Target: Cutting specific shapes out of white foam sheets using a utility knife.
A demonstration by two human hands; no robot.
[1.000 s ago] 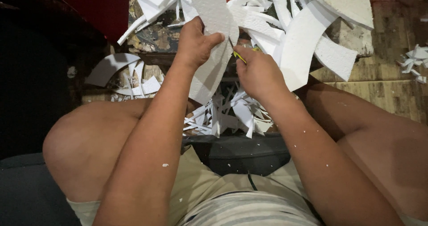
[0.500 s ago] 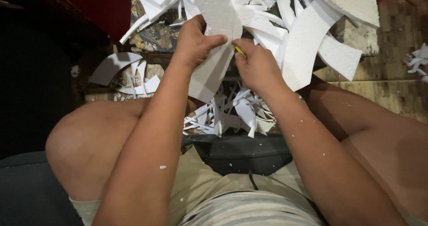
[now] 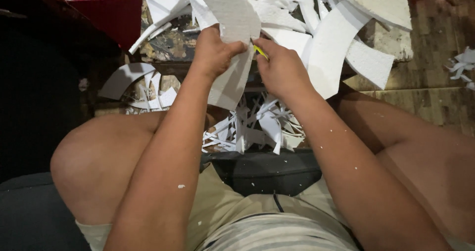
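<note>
My left hand (image 3: 213, 50) grips a long white foam sheet piece (image 3: 232, 13) that runs from the top of the view down past my wrist. My right hand (image 3: 282, 68) is closed around a small yellow-handled cutter (image 3: 260, 51), its tip against the right edge of the foam piece. Both hands are close together above my lap. The blade itself is hidden by my fingers.
Many white foam offcuts lie ahead: curved strips (image 3: 331, 48), a large slab (image 3: 381, 3) at top right, thin slivers (image 3: 257, 127) between my knees. A red box (image 3: 116, 18) stands at top left. Wooden floor planks (image 3: 435, 102) show on the right.
Both hands and the foam piece sit slightly lower and more to the left in view; the right hand with the cutter stays pressed at the foam's edge.
</note>
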